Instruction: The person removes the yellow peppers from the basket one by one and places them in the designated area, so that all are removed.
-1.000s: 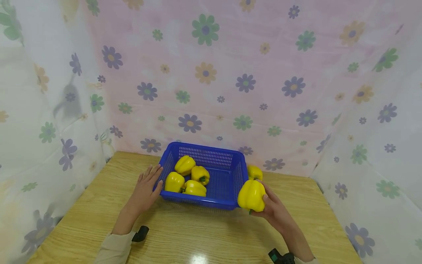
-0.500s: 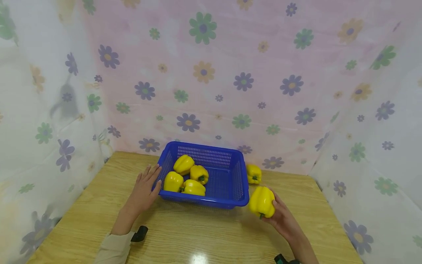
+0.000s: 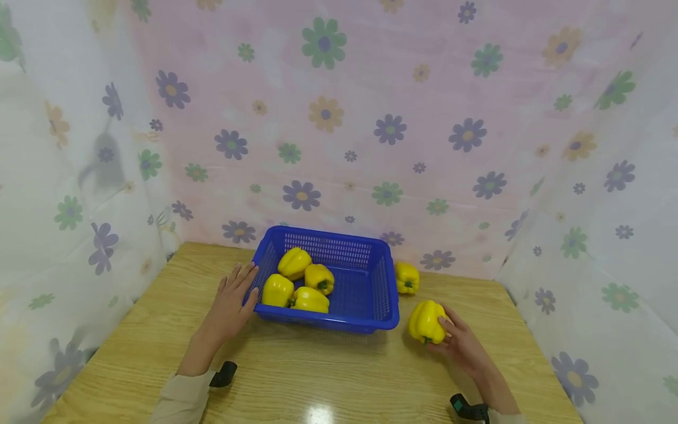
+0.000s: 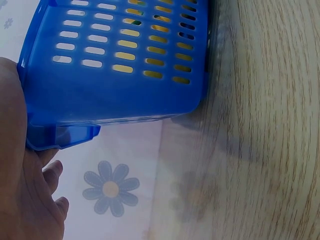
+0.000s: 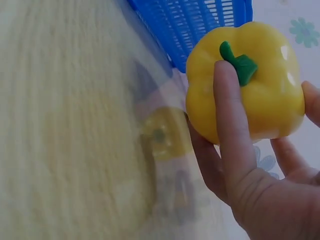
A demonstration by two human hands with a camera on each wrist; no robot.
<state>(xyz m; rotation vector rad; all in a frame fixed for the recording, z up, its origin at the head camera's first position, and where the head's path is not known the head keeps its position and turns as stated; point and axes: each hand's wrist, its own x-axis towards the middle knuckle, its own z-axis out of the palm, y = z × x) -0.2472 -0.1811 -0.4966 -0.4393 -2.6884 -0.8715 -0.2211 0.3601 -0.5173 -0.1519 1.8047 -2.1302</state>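
My right hand [image 3: 466, 346] holds a yellow bell pepper [image 3: 426, 321] just right of the basket, thumb and fingers around its sides. In the right wrist view one finger lies against this pepper [image 5: 272, 95] close to its green stem. On the left, my other hand [image 3: 228, 309] rests at the left rim of a blue plastic basket [image 3: 331, 323], its fingers extended. The left wrist view shows that hand [image 4: 25, 200] against the rim, beside the slotted basket wall [image 4: 115, 95]. Several yellow bell peppers [image 3: 278, 290] lie in the basket's left half.
Another yellow bell pepper [image 3: 407, 278] stands on the wooden table [image 3: 296, 377], right behind the basket's right end. Flower-print cloth [image 3: 339, 147] hangs at the back and along both sides of the table.
The pepper in my right hand has moved right and away from the basket's right front corner, uncovering the pepper behind it. My left hand has stayed at the rim.
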